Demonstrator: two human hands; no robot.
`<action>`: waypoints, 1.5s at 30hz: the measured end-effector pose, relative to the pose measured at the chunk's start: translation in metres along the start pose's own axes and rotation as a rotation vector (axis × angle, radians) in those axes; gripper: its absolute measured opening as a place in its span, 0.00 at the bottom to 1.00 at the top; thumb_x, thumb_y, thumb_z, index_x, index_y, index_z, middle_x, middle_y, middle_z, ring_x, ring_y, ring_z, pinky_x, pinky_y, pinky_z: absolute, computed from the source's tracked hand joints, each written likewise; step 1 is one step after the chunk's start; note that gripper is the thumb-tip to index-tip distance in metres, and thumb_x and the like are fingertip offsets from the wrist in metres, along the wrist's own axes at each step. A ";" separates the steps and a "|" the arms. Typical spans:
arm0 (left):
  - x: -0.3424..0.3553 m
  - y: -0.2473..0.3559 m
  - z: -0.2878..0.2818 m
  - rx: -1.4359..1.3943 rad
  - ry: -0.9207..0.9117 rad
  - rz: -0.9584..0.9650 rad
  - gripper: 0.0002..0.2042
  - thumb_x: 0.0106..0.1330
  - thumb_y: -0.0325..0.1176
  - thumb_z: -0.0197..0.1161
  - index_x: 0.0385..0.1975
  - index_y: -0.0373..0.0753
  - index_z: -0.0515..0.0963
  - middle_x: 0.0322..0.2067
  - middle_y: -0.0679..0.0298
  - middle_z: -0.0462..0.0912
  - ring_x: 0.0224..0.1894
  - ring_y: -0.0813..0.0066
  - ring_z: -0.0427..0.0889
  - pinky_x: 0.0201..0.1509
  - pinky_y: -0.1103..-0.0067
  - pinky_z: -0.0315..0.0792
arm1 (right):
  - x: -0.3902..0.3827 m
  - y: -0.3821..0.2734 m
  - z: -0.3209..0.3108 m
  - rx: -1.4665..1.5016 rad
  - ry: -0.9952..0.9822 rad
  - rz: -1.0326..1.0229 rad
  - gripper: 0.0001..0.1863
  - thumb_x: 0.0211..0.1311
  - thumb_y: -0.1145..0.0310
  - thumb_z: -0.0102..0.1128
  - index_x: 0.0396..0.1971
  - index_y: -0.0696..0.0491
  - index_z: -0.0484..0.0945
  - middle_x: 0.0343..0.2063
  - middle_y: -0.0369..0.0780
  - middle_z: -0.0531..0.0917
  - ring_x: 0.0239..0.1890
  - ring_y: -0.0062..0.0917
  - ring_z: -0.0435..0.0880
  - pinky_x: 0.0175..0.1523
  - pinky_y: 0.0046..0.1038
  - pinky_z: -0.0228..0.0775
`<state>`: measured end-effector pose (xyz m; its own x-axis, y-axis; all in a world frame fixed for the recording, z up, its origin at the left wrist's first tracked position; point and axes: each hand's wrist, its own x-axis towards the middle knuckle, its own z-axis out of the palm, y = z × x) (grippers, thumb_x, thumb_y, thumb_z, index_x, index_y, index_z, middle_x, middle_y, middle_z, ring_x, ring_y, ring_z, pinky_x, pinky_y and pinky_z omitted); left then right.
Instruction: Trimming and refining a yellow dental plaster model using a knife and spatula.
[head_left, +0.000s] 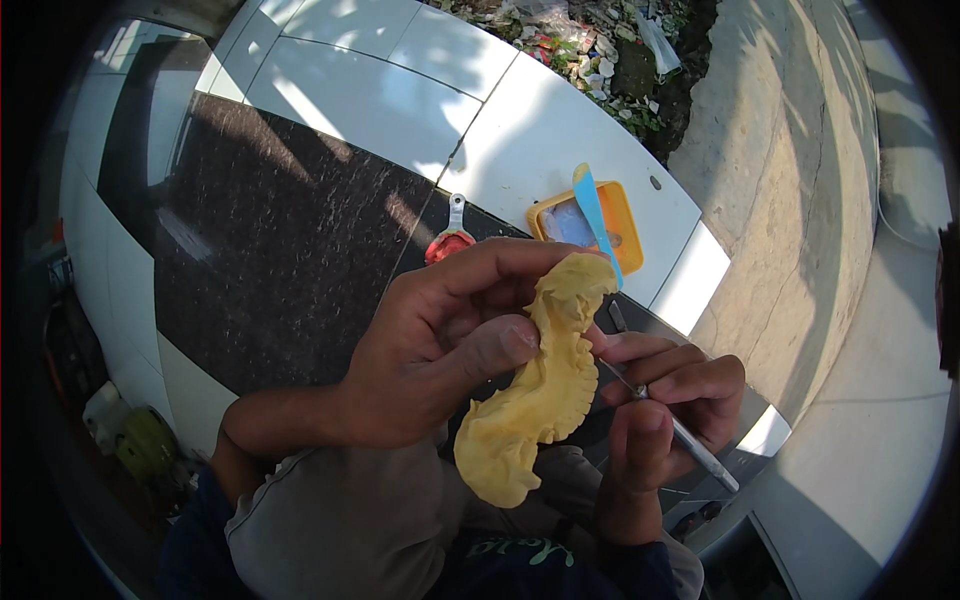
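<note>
My left hand [420, 345] is closed on the upper end of a yellow dental cast [545, 400], with the thumb on its near face and the fingers behind. A row of tooth shapes runs along the cast's right edge, and its lower end hangs free above my lap. In my right hand [675, 395] is a slim metal carving tool [708, 460], gripped between thumb and fingers. Its thin end points up and left toward the cast's toothed edge; whether the tip touches I cannot tell.
Beyond my hands, an impression tray [457, 215] with red material lies on the dark floor tiles [280, 240]. A yellow tub [630, 225] stands on the white tiles [370, 95], a blue spatula [590, 208] leaning across it. Rubble and litter [600, 60] lie past the tile edge.
</note>
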<state>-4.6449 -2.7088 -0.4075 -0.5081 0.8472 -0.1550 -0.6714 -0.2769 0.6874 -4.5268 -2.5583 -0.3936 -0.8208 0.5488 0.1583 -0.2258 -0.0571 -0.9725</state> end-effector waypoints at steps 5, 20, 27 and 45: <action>0.001 -0.002 -0.001 0.012 0.016 0.012 0.25 0.71 0.34 0.56 0.63 0.28 0.61 0.54 0.50 0.74 0.56 0.68 0.76 0.58 0.72 0.74 | 0.001 0.003 -0.001 0.006 -0.011 0.003 0.11 0.59 0.77 0.63 0.34 0.60 0.67 0.23 0.48 0.81 0.37 0.40 0.86 0.46 0.35 0.80; -0.001 -0.004 0.001 -0.038 0.016 0.022 0.24 0.71 0.33 0.56 0.62 0.29 0.62 0.57 0.51 0.72 0.59 0.67 0.74 0.60 0.72 0.73 | -0.001 0.005 -0.004 0.069 -0.073 -0.009 0.12 0.60 0.72 0.65 0.33 0.60 0.70 0.23 0.48 0.82 0.39 0.42 0.85 0.48 0.39 0.79; 0.001 -0.006 0.009 0.168 0.115 0.060 0.28 0.68 0.44 0.61 0.61 0.34 0.64 0.42 0.49 0.81 0.45 0.70 0.81 0.51 0.74 0.75 | 0.004 0.008 -0.002 -0.101 -0.008 0.057 0.17 0.61 0.67 0.65 0.44 0.61 0.71 0.36 0.44 0.73 0.32 0.27 0.81 0.39 0.28 0.77; 0.010 -0.018 -0.013 0.146 0.207 0.035 0.22 0.70 0.32 0.57 0.58 0.25 0.65 0.48 0.52 0.78 0.51 0.72 0.79 0.56 0.75 0.75 | 0.006 0.051 -0.039 -0.084 0.289 0.282 0.09 0.67 0.72 0.52 0.42 0.62 0.74 0.34 0.43 0.80 0.36 0.23 0.82 0.43 0.23 0.76</action>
<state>-4.6447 -2.7007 -0.4306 -0.6395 0.7234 -0.2604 -0.5737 -0.2235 0.7880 -4.5224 -2.5257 -0.4491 -0.6606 0.7336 -0.1593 0.0404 -0.1772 -0.9833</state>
